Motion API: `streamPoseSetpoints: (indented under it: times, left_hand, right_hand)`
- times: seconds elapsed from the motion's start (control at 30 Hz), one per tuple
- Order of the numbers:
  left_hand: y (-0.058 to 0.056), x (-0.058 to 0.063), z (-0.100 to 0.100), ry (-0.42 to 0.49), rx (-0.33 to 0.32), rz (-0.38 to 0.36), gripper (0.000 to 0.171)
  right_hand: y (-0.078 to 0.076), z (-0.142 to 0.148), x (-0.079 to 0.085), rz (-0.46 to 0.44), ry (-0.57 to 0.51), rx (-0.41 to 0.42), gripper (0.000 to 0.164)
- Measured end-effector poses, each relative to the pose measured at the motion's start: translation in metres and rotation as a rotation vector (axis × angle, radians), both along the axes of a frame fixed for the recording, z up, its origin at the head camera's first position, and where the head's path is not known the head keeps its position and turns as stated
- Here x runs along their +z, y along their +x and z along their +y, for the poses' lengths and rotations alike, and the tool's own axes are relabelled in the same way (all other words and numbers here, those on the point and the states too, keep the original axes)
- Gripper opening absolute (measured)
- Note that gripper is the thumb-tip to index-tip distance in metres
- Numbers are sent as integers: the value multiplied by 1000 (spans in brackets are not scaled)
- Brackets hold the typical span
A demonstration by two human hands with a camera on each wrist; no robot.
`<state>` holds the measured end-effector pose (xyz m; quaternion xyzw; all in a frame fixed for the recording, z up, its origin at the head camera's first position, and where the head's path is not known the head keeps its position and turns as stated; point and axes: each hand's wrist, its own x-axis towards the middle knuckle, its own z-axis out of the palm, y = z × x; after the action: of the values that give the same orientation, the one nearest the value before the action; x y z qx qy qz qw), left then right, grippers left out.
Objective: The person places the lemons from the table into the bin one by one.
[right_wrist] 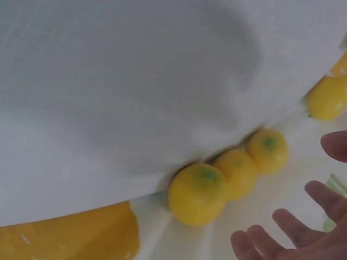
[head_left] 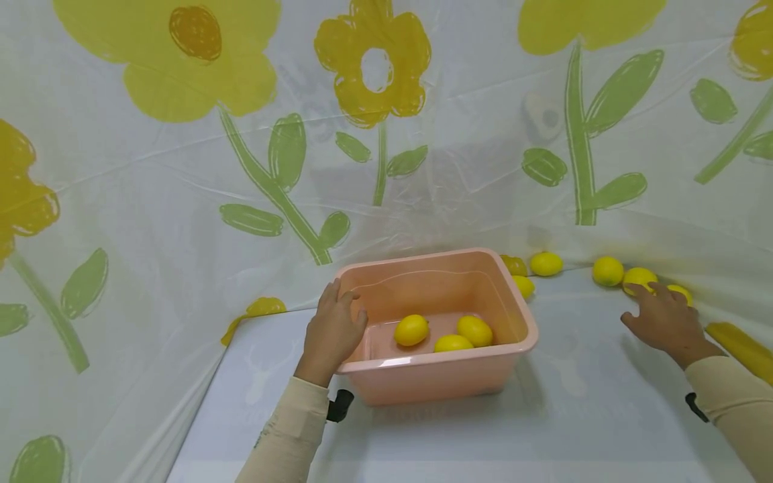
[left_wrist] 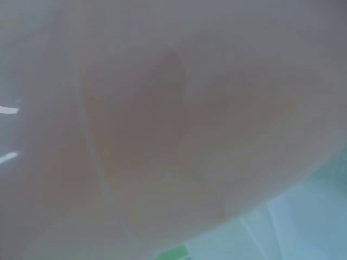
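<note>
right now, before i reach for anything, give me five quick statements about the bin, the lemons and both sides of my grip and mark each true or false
1. Three lemons show inside the pink bin. True.
2. The right grip is holding a lemon. False: its fingers are spread and hold nothing.
3. The left grip is at the bin's left side, touching the rim. True.
4. Every lemon in view is inside the bin. False: others lie outside it, to the right.
5. The bin is tipped over on its side. False: it stands upright on the white surface, open at the top.
</note>
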<state>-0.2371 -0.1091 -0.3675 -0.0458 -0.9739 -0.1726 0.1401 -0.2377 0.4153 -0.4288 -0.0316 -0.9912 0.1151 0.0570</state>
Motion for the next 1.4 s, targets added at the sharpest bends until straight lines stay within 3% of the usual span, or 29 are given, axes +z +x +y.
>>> streamPoseSetpoints:
  times: [0.5,1.4]
  left_hand:
    - [-2,-1,-1,-5,-22,20,36]
    - [-2,0,0,-7,13,-13,38]
  right_hand:
    - [-5,29,-10,-117,-34,-108,79]
    - [-16,52,-25,-157,-32,-15,81]
